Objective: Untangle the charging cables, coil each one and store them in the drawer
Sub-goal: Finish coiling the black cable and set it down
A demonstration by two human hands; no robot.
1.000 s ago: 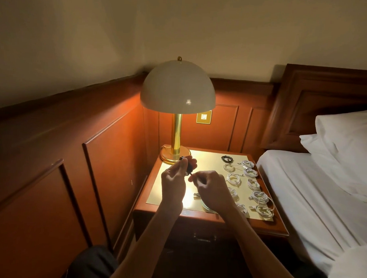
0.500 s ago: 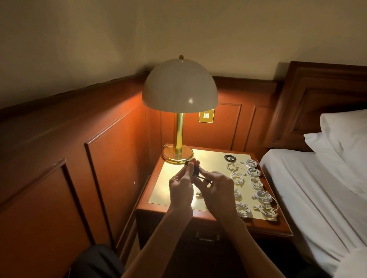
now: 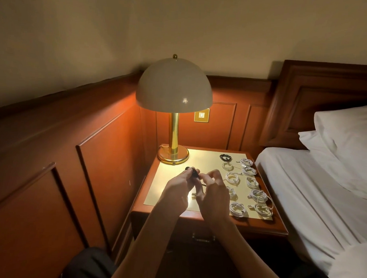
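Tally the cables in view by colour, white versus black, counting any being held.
White coils: 9
Black coil, lying free: 1
Black cable, held by left hand and right hand: 1
Total: 11

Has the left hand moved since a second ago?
Yes: left hand, gripping the black cable, has drawn back from the lamp base toward the person.

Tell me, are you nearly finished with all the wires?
Partly. Many coiled white cables and one coiled black cable lie on the nightstand. The left hand and right hand hold a second black cable, half wound. Nothing looks stored yet: the drawer looks shut, so every coil must go in.
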